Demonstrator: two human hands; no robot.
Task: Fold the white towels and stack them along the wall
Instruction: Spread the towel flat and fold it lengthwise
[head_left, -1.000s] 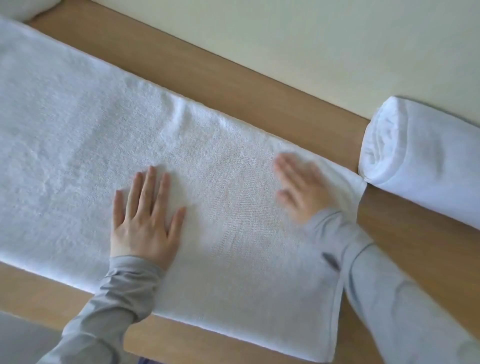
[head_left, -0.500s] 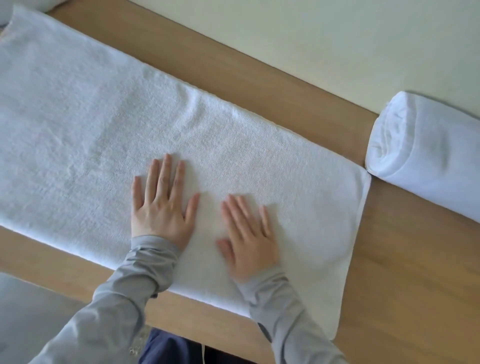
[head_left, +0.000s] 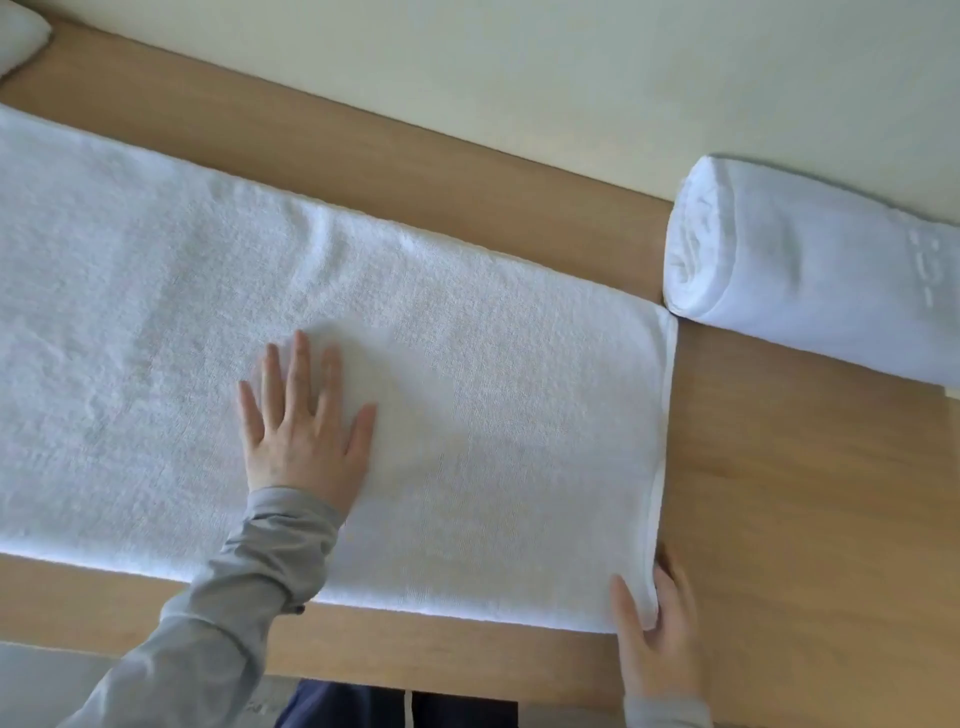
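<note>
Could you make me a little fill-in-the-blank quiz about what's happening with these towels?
The left hand rests ____ on the spread towel. The right hand pinches that towel's near ____. The other towel, by the wall, is ____ up.
Missing words: flat; corner; rolled.

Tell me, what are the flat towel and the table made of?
The flat towel looks like soft white terry cloth, probably cotton: its surface is fuzzy and nubbly. The table looks like light wood or wood-look laminate, smooth and matte, with faint grain streaks.
</note>
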